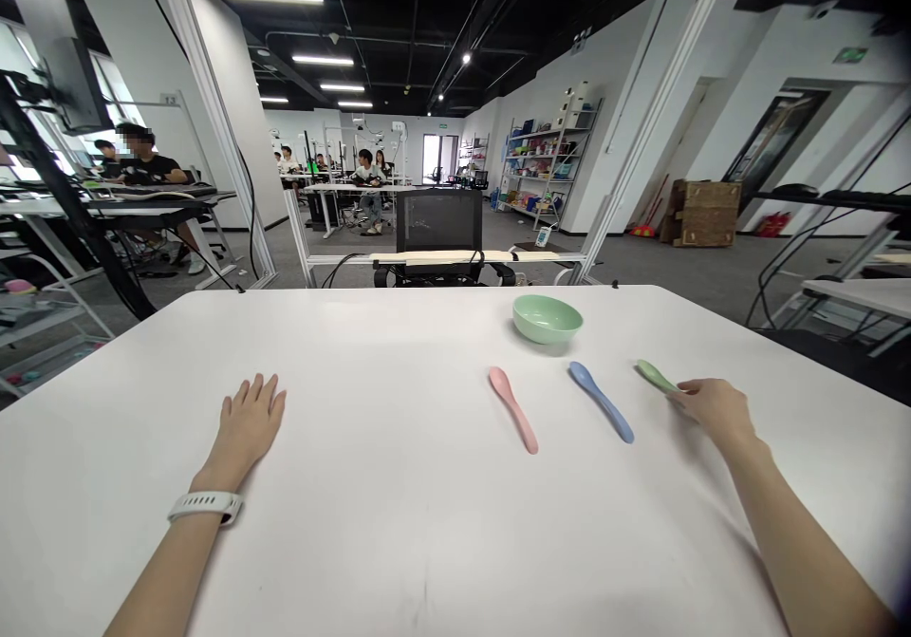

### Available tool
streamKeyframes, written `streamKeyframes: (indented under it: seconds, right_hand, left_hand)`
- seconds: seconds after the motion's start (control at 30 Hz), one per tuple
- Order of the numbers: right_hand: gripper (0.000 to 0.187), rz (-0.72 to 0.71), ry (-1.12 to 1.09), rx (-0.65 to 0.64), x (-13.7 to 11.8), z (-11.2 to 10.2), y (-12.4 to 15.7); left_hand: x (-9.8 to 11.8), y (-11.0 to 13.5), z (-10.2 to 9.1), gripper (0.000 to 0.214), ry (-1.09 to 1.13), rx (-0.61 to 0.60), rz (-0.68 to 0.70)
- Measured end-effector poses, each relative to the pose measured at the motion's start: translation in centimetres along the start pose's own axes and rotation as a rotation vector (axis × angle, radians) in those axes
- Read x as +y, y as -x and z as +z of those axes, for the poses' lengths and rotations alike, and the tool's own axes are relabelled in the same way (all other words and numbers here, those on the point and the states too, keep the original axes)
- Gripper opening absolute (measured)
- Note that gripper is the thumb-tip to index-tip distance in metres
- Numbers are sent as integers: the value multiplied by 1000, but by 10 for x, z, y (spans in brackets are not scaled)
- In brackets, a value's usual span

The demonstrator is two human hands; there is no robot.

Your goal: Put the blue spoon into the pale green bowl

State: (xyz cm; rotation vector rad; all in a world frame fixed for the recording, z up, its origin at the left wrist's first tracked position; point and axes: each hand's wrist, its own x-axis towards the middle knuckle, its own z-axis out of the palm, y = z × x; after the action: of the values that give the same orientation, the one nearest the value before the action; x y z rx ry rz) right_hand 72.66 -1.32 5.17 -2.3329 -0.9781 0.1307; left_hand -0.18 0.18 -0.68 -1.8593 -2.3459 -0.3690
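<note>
A green spoon [655, 375] lies at the right of the white table, its bowl pointing toward the far left. Closed around its handle is my right hand [714, 409], which hides most of that handle. My left hand [250, 421] rests flat on the table at the left, fingers spread, touching only the tabletop; a pale watch band is on that wrist. Between my hands lie a pink spoon [513, 409] and, to its right, a blue spoon [602, 402]. Behind the spoons stands an upright green bowl [548, 320].
The white table [356, 514] has its far edge just behind the bowl. Beyond it is a black office chair [439, 224] inside a metal frame. Farther back are people at desks, a shelf [548, 162] of goods and cardboard boxes [704, 213].
</note>
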Motion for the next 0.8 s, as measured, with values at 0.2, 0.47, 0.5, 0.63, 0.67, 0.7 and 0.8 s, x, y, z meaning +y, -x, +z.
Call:
streamKeyframes:
  seconds: [0.2, 0.47, 0.5, 0.63, 0.67, 0.7, 0.8]
  right_hand:
    - [44, 15, -31, 24, -5, -4, 4]
    - [29, 39, 16, 2, 4, -2, -4]
    - [22, 24, 26, 13, 5, -2, -5]
    - [23, -227, 36, 52, -2, 5, -1]
    - [29, -316, 25, 40, -5, 9, 1]
    - [34, -393, 12, 17, -9, 14, 3]
    - [43, -557, -26, -100, -15, 35, 6]
  left_hand:
    - [0, 0, 0, 72, 9, 3, -2]
    - [2, 2, -4, 73, -12, -30, -2]
    - [2, 1, -4, 73, -12, -32, -2]
    - [0, 0, -1, 71, 3, -17, -7]
    - [0, 0, -1, 70, 7, -13, -10]
    - [0, 0, 0, 70, 9, -10, -10]
    - [0, 0, -1, 71, 4, -16, -8]
